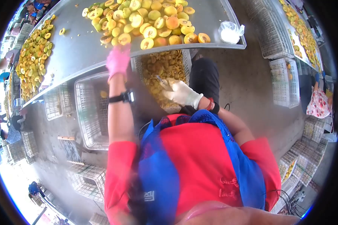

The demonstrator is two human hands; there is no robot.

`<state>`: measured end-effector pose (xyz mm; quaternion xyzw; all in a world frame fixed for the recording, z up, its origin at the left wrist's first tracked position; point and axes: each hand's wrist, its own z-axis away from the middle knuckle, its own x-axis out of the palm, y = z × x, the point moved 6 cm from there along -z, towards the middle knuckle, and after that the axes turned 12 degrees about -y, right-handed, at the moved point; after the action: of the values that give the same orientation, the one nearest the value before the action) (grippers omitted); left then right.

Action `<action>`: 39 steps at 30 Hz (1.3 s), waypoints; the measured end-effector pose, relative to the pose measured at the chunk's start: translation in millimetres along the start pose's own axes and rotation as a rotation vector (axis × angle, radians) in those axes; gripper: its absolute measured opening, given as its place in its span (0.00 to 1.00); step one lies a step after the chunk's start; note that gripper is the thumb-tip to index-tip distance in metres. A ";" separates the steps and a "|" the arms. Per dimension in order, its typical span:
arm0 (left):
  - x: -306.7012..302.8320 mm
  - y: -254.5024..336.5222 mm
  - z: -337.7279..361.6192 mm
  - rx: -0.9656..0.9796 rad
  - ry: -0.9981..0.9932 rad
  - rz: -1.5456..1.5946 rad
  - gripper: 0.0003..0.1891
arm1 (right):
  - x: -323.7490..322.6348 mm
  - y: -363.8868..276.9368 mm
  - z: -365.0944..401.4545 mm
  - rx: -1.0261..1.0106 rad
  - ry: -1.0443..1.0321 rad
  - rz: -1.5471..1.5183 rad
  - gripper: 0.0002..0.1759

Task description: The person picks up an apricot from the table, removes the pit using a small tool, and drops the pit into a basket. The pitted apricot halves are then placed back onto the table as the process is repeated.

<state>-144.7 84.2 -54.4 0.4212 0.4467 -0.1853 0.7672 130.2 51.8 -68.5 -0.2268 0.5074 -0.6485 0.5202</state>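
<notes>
My left hand (pixel 118 62), in a pink glove, reaches over the front edge of the metal table (pixel 75 45), close beside a heap of cut, apricot-like fruit (pixel 150 22). Motion blurs its fingers. Lower down, my right hand (pixel 182 93) wears a white glove, its fingers closed around a small tool with a shiny metal tip (pixel 159 78). That hand is held over a white plastic crate (pixel 186 62) filled with yellow fruit pieces (pixel 159 67), between my body and the table.
A clear plastic bag with white contents (pixel 230 33) lies at the table's right corner. More fruit (pixel 35 56) is piled at far left. A white crate (pixel 92 112) stands left of my legs; another crate (pixel 284 82) is at right, near a person with a patterned cloth (pixel 319 103).
</notes>
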 end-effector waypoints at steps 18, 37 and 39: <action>61.7 48.6 -10.9 0.233 -0.449 1.190 0.29 | -29.1 -7.5 8.1 -0.154 0.185 -0.018 0.15; 40.7 101.7 106.1 0.604 -0.240 1.073 0.29 | -34.4 -50.7 31.1 -0.418 0.610 0.240 0.11; 37.4 108.4 110.1 0.625 -0.188 1.056 0.29 | -36.1 -58.7 35.7 -0.449 0.630 0.238 0.13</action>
<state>5.1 60.7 -6.6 0.7720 0.0333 0.0612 0.6318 146.2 66.2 6.0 -0.0647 0.7936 -0.4946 0.3485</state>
